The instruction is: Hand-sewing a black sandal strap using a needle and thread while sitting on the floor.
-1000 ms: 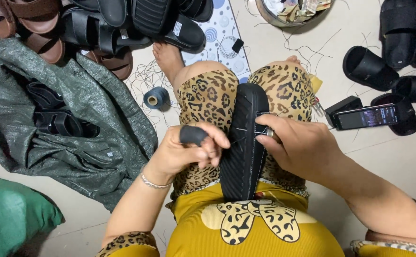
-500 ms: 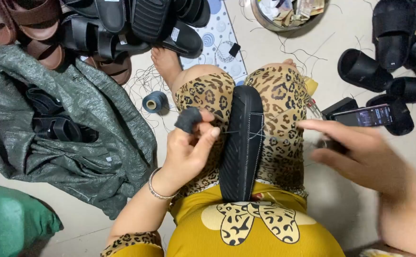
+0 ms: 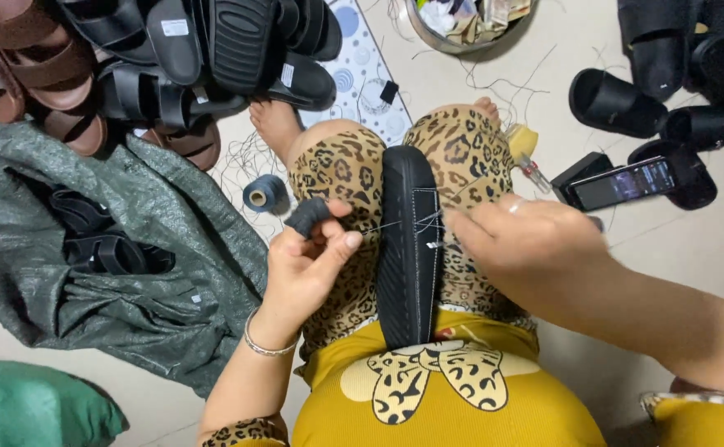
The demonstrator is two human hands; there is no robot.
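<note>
- Right hand (image 3: 532, 240) has swung back from the floor to the black sandal (image 3: 409, 248), grip pinching thread
- Left hand (image 3: 308, 261) grip clenched on a dark grey handle (image 3: 306, 217)

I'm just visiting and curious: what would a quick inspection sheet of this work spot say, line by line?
Surface: pale floor; the person sits on it, legs stretched out.
Job's things: black sandal sole lies along the lap, light thread stitched at its edge; blue-grey thread spool on the floor beside the leg.
Clutter: pile of black and brown sandals, grey-green sack, metal bowl of scraps, phone, loose thread ends.
Hands: left hand grips a dark handled tool; right hand is at the sole's edge by the thread.
Cables: nothing seen.
Surroundings: green bag, more black sandals at the right.
</note>
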